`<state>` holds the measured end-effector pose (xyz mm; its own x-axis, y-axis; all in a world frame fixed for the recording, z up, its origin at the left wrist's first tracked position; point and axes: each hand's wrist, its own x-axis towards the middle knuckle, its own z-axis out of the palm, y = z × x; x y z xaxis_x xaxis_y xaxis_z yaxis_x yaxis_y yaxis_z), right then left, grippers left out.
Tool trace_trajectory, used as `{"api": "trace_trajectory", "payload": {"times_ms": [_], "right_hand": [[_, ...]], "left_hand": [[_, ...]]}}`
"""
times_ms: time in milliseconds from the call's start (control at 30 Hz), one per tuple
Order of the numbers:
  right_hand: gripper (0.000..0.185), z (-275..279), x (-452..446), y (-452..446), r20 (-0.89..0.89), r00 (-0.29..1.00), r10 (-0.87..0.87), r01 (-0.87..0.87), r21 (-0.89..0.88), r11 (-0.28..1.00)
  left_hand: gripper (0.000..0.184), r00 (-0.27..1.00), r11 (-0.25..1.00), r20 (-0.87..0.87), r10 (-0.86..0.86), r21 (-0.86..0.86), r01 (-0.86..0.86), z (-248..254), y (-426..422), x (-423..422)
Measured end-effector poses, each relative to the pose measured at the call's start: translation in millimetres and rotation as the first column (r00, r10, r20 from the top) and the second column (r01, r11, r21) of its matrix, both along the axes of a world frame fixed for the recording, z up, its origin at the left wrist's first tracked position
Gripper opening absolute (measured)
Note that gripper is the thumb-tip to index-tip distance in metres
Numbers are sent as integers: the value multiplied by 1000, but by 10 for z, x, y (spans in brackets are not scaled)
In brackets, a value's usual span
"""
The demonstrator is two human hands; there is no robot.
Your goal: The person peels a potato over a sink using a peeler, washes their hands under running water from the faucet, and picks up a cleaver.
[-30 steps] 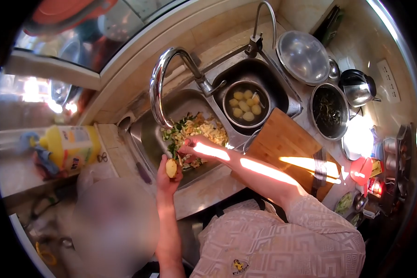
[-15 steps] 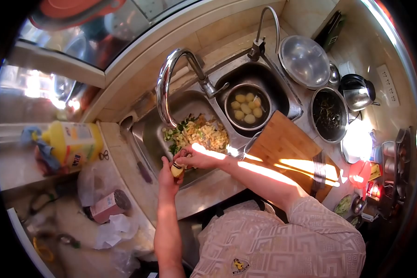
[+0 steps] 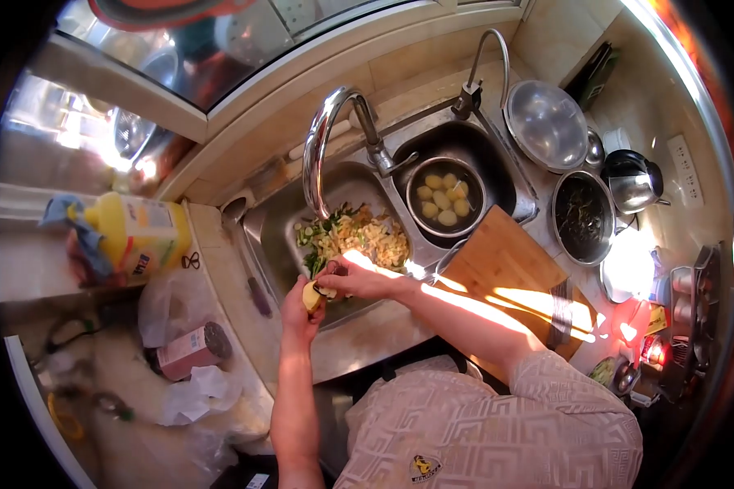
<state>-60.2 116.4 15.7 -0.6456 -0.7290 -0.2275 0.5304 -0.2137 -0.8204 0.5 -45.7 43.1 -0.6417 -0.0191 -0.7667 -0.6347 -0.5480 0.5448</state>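
My left hand [image 3: 300,316] is closed around a pale yellow potato [image 3: 311,297], held over the near edge of the left sink basin. Against its upper right side is my right hand [image 3: 349,279], closed on a small dark-edged peeler [image 3: 319,288] that the fingers mostly hide. Just beyond both hands, a heap of yellowish and green peelings [image 3: 359,236] lies in the left basin. In the right basin stands a metal pot [image 3: 479,216] with several pale, peeled potatoes [image 3: 441,199] in water.
A chrome faucet [image 3: 311,155] arches over the left basin. To the right, a wooden cutting board [image 3: 497,261] lies by the sink, near a metal bowl [image 3: 559,236] of dark strands. A yellow bottle [image 3: 151,232] and a long-handled utensil [image 3: 258,297] are at the left.
The view has shifted slightly, so the surroundings sit a little lower and further right. The right hand still works against the potato, and more of its pale surface shows.
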Motion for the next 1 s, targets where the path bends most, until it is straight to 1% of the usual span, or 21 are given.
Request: {"api": "trace_trajectory", "payload": {"times_ms": [67,100,133,167,200,267,300,333,367,433,467,533,600,667,700,733,800,833,900,933,1000], "right_hand": [[30,100,-68,50,75,991,112,-116,58,992],[30,70,-55,34,71,991,117,-121,62,991],[28,1,-21,4,153,985,81,-86,29,996],[26,-28,-27,-17,227,973,50,-51,-1,999],[26,-53,-33,-32,210,976,59,-61,2,998],[22,-63,33,-53,292,956,17,-1,-55,998],[22,-72,71,-85,427,894,-133,165,-38,986],[22,-49,97,-67,420,899,-127,157,-37,987],[24,-20,65,-20,329,941,-81,78,22,997],[28,50,2,41,146,988,42,-65,157,985],[31,70,19,38,100,993,59,-78,196,978],[31,159,-35,46,-126,955,269,-211,348,913],[27,215,-22,45,76,991,113,-129,242,962],[24,-54,-45,42,393,920,4,2,-16,1000],[24,41,-71,38,432,898,-83,86,13,996],[24,120,-120,61,422,904,-74,74,16,997],[20,216,-157,164,29,999,21,-29,341,939],[18,-169,-188,110,-260,876,406,0,842,540],[19,-313,-38,232,-621,753,217,299,617,728],[20,97,-42,95,-648,749,138,314,531,787],[32,277,112,39,-374,925,-57,168,270,948]], "left_hand": [[33,1000,999,7,-17,-43,17,3,13,6],[32,1000,997,-15,-11,75,12,-29,-28,25],[32,999,981,-36,-3,192,10,-57,-47,57],[32,999,980,-50,6,197,4,-79,-43,65],[32,999,972,-44,19,236,-8,-97,-52,68],[32,998,961,-40,42,276,-29,-147,-86,107],[31,995,934,-83,53,356,-20,-180,-103,137],[30,990,902,-126,64,432,-4,-201,-113,163],[30,987,901,-144,70,434,-1,-218,-117,147],[29,999,974,-34,40,224,-31,-215,-128,138],[31,996,992,7,87,89,-87,-148,-50,129],[29,979,947,-202,-27,-318,-39,-98,99,148],[29,990,999,-139,27,-19,-30,-167,37,141],[32,981,955,-152,122,286,-74,-200,1,202],[36,968,928,-236,80,372,14,-187,-25,204],[36,965,927,-246,92,375,7,-197,-35,183],[44,954,948,-224,197,291,-127,-236,23,197],[52,965,952,-176,192,271,-140,-160,31,174],[51,963,960,-188,191,241,-143,-125,56,171],[49,962,972,-214,170,195,-129,-111,26,129],[43,955,974,-199,218,104,-201,-91,102,106]]}}
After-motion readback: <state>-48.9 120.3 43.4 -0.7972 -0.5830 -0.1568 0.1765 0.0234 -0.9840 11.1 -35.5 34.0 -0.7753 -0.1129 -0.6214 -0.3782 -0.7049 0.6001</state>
